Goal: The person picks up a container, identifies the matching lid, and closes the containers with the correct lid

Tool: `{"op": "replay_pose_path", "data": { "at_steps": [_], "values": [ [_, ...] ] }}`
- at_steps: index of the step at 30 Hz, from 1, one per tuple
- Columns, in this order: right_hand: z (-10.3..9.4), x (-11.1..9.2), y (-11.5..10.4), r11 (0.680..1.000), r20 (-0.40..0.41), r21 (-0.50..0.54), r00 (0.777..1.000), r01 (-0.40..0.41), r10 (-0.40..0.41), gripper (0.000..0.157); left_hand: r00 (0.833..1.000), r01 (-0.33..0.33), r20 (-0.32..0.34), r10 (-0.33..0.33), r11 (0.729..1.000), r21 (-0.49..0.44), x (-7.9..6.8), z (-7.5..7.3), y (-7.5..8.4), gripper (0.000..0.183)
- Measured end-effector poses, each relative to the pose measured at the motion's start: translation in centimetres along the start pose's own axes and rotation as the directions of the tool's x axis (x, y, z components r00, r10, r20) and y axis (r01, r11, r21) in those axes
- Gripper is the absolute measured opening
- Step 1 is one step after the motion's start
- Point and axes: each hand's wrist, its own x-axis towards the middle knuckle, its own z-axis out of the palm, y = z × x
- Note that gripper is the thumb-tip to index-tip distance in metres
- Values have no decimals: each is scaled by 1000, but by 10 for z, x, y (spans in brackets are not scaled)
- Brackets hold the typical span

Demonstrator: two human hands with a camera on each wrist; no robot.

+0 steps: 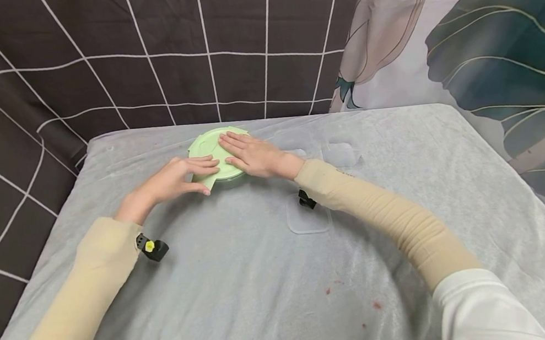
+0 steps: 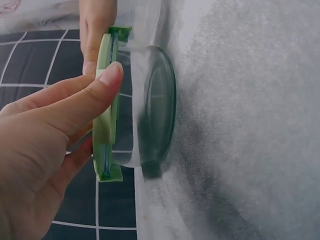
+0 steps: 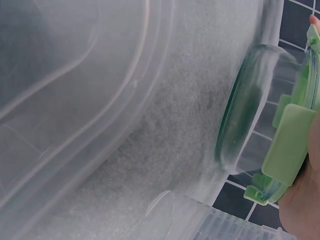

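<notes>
A round glass container [image 2: 162, 105] with a light green snap lid [image 1: 210, 146] stands near the far edge of the table. My left hand [image 1: 169, 181] holds the lid's near left side, fingers on top and thumb at a green flap [image 1: 206, 181] that sticks out from the rim. In the left wrist view the thumb [image 2: 102, 87] lies against the lid's edge. My right hand [image 1: 256, 155] rests flat on top of the lid, fingers extended. Only part of that hand [image 3: 297, 207] shows in the right wrist view, beside another green flap [image 3: 290, 145].
Clear plastic containers [image 1: 340, 154] stand right of the glass one, partly behind my right forearm. A transparent square piece [image 1: 309, 221] lies nearer. Grey cloth [image 1: 244, 283] with small red spots covers the table. Dark gridded curtain [image 1: 233, 30] hangs behind.
</notes>
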Motion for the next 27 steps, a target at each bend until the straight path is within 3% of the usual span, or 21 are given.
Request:
{"op": "replay_pose_path", "data": {
  "at_steps": [3, 8, 19, 27],
  "values": [
    [0, 0, 0, 1000, -1, 3, 1000, -1, 1, 59, 999, -35, -8, 36, 997, 66, 3, 0, 2, 58],
    [0, 0, -1, 1000, -6, 3, 1000, -2, 2, 59, 999, -36, -21, 40, 987, 156, 6, 0, 5, 55],
    [1, -1, -1, 1000, -5, -16, 1000, -1, 1, 59, 991, -72, -88, 97, 966, 249, 6, 8, 6, 49],
    [0, -1, -1, 1000, -13, -18, 1000, 2, -2, 59, 991, -103, -46, 122, 950, 296, 6, 7, 7, 48]
  ]
}}
